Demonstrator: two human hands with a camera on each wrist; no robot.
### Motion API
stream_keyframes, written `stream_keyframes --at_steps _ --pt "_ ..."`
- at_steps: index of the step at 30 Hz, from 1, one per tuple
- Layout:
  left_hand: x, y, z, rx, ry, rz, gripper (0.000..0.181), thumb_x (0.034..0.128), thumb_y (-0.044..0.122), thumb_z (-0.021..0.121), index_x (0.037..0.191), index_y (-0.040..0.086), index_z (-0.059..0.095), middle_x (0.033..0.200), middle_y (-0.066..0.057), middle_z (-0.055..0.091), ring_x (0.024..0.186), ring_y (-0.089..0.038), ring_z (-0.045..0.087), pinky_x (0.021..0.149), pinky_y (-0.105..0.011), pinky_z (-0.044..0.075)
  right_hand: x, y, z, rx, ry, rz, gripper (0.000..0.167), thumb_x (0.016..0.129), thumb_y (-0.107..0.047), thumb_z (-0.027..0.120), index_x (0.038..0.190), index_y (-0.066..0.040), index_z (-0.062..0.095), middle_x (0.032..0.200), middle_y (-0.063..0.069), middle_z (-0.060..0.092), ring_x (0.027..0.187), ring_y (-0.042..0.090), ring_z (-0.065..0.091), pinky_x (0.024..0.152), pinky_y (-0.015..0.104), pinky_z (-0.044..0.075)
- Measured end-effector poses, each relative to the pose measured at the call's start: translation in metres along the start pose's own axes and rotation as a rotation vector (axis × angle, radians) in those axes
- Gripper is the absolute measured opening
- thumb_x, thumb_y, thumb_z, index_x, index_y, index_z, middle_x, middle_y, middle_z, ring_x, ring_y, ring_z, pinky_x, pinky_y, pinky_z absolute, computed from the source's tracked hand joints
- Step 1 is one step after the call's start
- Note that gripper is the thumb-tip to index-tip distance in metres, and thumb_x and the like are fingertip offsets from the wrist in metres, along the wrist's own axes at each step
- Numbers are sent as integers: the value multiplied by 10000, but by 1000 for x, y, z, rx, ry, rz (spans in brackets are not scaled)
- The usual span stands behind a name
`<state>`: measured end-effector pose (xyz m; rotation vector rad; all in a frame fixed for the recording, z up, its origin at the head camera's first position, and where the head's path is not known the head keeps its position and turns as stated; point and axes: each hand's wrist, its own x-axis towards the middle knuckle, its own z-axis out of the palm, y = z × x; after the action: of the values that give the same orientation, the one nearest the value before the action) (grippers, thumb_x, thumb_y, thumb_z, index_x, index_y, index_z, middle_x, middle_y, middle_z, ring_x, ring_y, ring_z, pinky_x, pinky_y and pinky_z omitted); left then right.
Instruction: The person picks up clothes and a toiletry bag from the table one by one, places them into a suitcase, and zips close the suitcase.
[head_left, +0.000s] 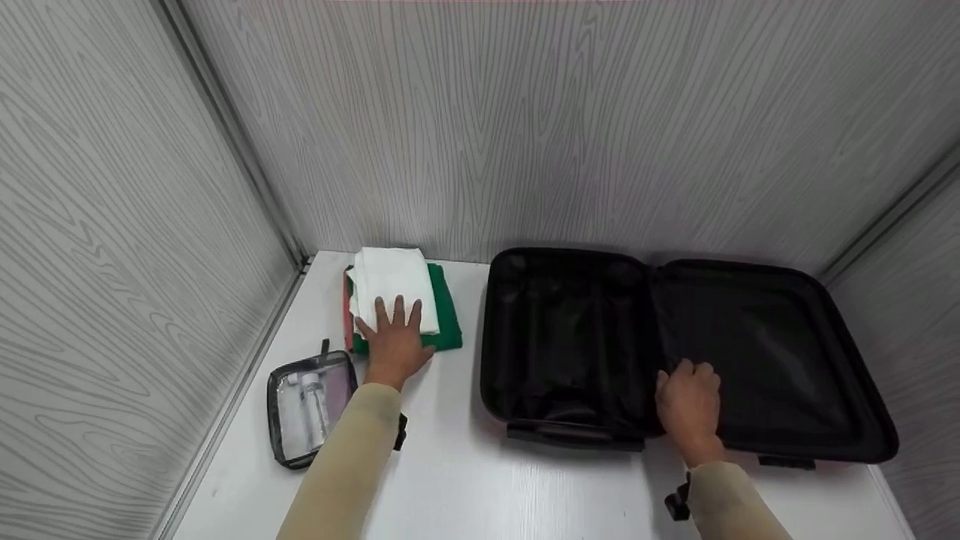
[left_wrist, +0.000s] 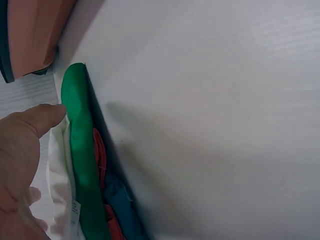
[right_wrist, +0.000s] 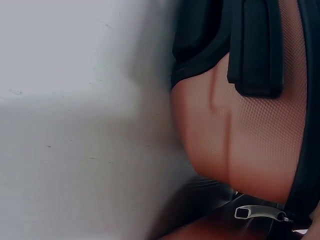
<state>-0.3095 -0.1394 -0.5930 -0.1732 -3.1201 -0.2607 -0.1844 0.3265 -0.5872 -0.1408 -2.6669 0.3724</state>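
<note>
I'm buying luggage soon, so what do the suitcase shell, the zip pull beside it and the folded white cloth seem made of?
Suitcase shell: probably hard plastic, matte; finely textured, with molded ridges.
Zip pull: likely metal, given its silvery sheen.
Folded white cloth: matte, soft-looking fabric with layered folds, perhaps cotton.

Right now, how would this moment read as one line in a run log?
left hand: fingers spread on white cloth; right hand: where suitcase halves meet, grip unclear; suitcase: open; clear pouch: near cloth
</note>
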Motion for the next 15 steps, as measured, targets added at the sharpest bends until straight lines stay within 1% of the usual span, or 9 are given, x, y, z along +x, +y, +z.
stream_keyframes --at_steps 3,6,7,10,13,15 --pt "-2 -4 2 -18 -10 -42 1001 913 505 801 1693 188 258 1734 -267 157 1563 -618 32 1083 -908 125 -3 0 0 -6 -1 1 333 1030 -106 633 1002 220 570 915 367 521 813 526 528 664 594 475" --pt "-3 -7 3 -16 -35 -60 980 916 465 808 1688 185 273 1722 -293 162 1546 -648 28 1060 -919 154 -3 0 2 -8 -5 5 326 1034 -113 626 983 204 569 910 353 516 812 522 530 651 591 480" --pt "-3 -9 3 -4 -45 -58 948 928 428 803 1685 183 286 1718 -295 180 1544 -652 35 1055 -920 166 -3 0 2 -9 -6 6 324 1036 -114 624 979 200 567 910 349 513 811 519 529 644 590 482" --pt "-3 -12 4 36 -46 -39 736 1014 245 707 1659 184 358 1691 -282 275 1542 -644 95 1042 -910 226 -2 0 3 -16 5 -7 316 1031 -108 631 966 194 564 899 340 508 799 516 528 627 591 484" --pt "-3 -14 3 57 -14 -21 591 1057 87 599 1617 209 452 1658 -249 373 1537 -620 178 1028 -889 294 -3 1 4 -24 42 -40 295 1008 -83 665 932 183 565 866 326 502 764 502 527 587 581 486" --pt "-3 -15 4 50 9 -11 546 1067 57 565 1584 223 508 1636 -232 422 1532 -606 219 1020 -875 322 -3 2 4 -30 77 -69 281 985 -60 695 898 174 564 838 316 498 736 496 525 562 573 485"
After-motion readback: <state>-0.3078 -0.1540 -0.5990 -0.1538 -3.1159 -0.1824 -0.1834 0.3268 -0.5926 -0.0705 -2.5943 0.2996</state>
